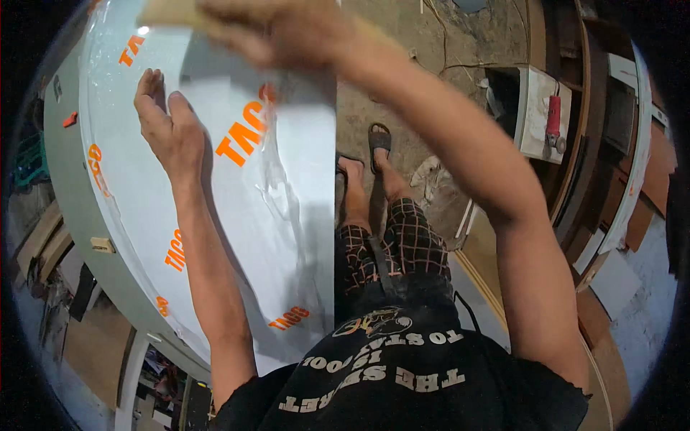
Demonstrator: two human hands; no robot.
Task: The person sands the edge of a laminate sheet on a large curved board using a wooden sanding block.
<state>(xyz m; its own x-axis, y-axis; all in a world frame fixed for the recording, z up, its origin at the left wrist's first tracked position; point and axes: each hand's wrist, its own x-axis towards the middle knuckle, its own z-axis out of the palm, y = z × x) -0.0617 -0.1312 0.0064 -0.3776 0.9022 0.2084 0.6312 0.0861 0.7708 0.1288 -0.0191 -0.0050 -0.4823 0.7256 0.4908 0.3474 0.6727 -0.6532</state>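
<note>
A long white sheet with orange print stretches before me and to my left. Over it lies clear film, wrinkled in a ridge along the right part and loose at the left edge. My left hand is over the sheet's left half, its fingers extended and thumb apart, holding nothing; whether it presses on the surface I cannot tell. At the far end, my right hand, blurred by motion, grips a flat tan block, perhaps wood. The block's underside is hidden.
The sheet rests on a grey-green surface carrying a small wooden block and a small orange-red object. At right, a red angle grinder is by a white cabinet. Boards lean at left; cables cross the floor.
</note>
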